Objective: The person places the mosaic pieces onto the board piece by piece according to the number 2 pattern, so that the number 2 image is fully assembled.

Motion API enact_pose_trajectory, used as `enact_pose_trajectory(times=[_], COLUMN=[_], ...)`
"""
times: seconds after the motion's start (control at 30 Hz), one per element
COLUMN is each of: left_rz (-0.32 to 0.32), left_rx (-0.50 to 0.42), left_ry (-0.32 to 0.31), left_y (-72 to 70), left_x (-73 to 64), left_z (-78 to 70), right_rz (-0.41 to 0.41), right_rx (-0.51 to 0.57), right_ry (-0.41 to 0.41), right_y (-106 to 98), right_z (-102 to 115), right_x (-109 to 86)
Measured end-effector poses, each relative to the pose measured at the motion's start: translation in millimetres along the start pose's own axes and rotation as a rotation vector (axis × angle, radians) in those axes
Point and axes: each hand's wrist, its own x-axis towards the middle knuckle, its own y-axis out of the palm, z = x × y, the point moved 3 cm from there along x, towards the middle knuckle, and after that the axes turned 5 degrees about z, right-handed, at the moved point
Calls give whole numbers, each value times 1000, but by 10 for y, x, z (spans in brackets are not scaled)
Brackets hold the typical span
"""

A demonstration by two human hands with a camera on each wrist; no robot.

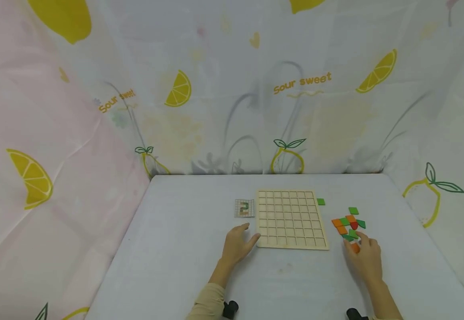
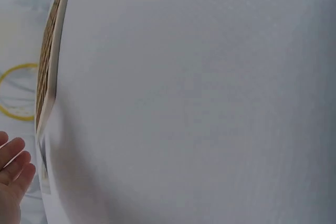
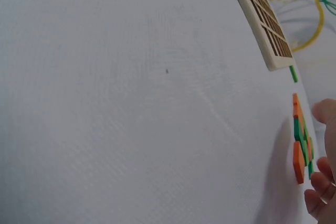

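the board (image 1: 290, 220) is pale, wood-like and squarish, its face cut into a grid of shallow cells. right of it lies a loose cluster of thin, smooth tiles (image 1: 342, 230), orange and green, some square, some slanted, with a red piece (image 1: 354, 226) rounded at its near end. one green tile (image 1: 321, 202) sits against the board's right edge; a small printed card (image 1: 244, 208) lies just left of it. the table (image 1: 168, 249) is white and matte, backed by creased lemon-print cloth (image 1: 224, 66). the left hand (image 1: 237, 243) holds nothing, fingers loosely spread, thumb by the board's left edge. the right hand (image 1: 367, 258) is over the nearest tiles, thumb and forefinger apart; i cannot tell whether they touch one. the board's left edge runs straight away from the person; the cluster's long axis runs away too, nearest the right hand.
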Motion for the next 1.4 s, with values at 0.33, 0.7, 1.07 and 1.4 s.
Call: enact_pose_trajectory(times=[0.33,0.7,1.07,1.4], left_rz=[139,90,110,169], left_rx=[9,162,293,249], left_ry=[-31,93,84,34], left_y=[367,433,473,452], left_x=[-62,-85,-70,71], left_z=[82,79,81,135], right_rz=[-15,-107,-187,-188], right_rx=[52,90,87,91], right_ry=[68,57,-47,-49], right_y=[130,106,72,80], right_z=[-72,-84,-139,-153], right_x=[-55,-108,-86,-87])
